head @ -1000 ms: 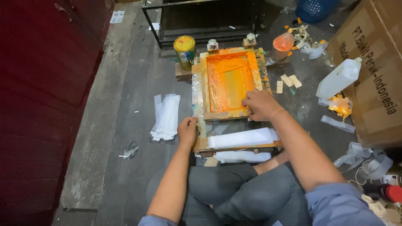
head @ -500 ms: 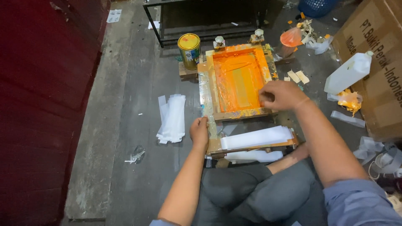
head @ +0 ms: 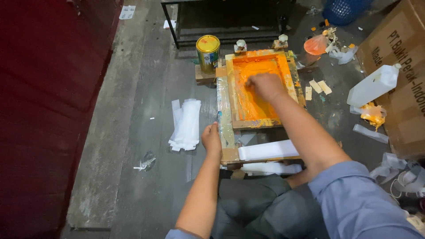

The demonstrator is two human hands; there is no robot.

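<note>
- My right hand (head: 264,85) is inside the wooden printing frame (head: 259,88), fingers curled down against the orange-inked mesh; I cannot tell what, if anything, it is gripping, since the hand hides it.
- My left hand (head: 211,139) rests on the near left edge of the board (head: 226,128) under the frame, fingers bent over the edge and pressing on it, holding nothing loose.
- The frame lies flat on the floor just ahead of my crossed legs, its inside coated with orange ink.
- A strip of white material (head: 268,150) lies across the near end of the board, between the frame and my knees.
- A yellow-lidded tin (head: 208,53) stands just beside the frame's far left corner.
- A stack of white strips (head: 186,125) lies on the floor to the left of my left hand, apart from the board.
- A white plastic jug (head: 374,85) lies tilted on the right against a cardboard box (head: 405,88).
</note>
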